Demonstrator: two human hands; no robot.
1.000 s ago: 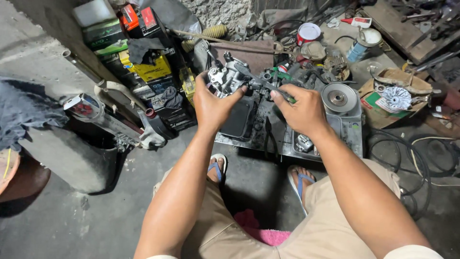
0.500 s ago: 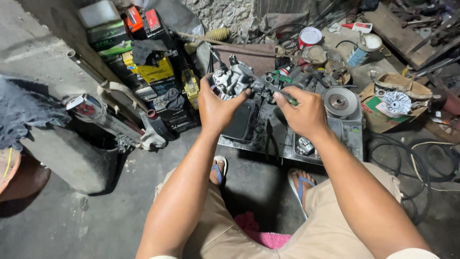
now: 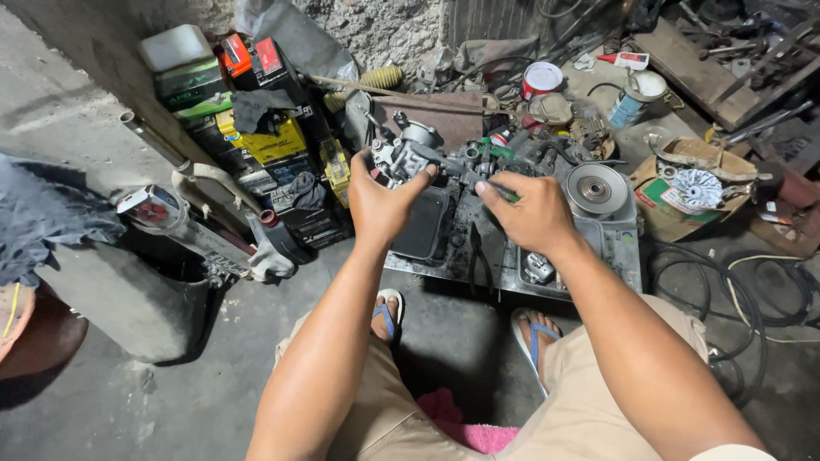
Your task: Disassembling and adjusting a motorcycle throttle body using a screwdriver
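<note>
Grey metal carburettor (image 3: 401,154) sits clamped in left hand (image 3: 380,205), just ahead; right hand (image 3: 534,213) grips screwdriver (image 3: 465,171), shaft pointing leftward into it.

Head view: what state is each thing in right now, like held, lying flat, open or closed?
Left hand: gripping the metal engine part.
Right hand: closed around a green-handled tool pointed at the part.
Metal tray: flat on the floor, dirty.
Round metal disc: lying flat on the tray.
Cardboard box: open, holding a finned metal wheel.
Red-and-white can: upright, lid on.
</note>
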